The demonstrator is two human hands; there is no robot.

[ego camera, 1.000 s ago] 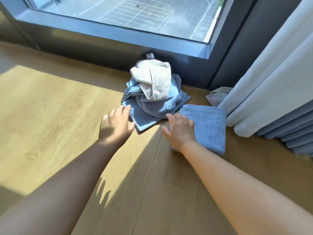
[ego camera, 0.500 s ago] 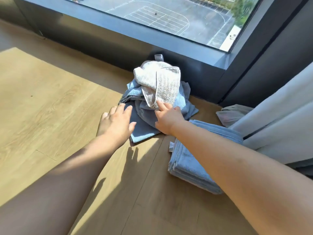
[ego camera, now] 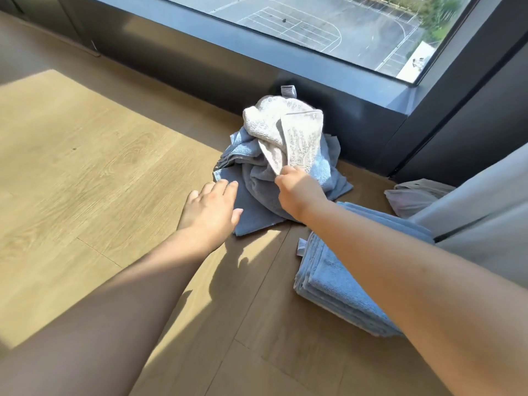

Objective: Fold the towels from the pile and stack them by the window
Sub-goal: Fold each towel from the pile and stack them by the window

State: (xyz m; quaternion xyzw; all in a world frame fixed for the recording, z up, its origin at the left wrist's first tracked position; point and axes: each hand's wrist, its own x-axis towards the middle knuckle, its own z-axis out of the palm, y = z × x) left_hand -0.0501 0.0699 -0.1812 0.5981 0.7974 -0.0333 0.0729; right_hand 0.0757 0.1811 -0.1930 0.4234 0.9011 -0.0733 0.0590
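White towel (ego camera: 285, 130) atop the blue pile (ego camera: 254, 192) at the floor's (ego camera: 114, 172) far edge, under the window (ego camera: 328, 30): soft, light, limp. Pinched at its hanging corner by right hand (ego camera: 300, 191); left hand (ego camera: 211, 210) flat, empty, at the pile's near edge. Likely best lifted by that corner.

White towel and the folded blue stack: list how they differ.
The white towel is crumpled; the folded blue stack lies flat in neat layers. The white towel tops the loose pile; the folded blue stack rests on the floor. The right hand pinches the white towel; neither hand holds the folded blue stack. Both are terry towels by the window.
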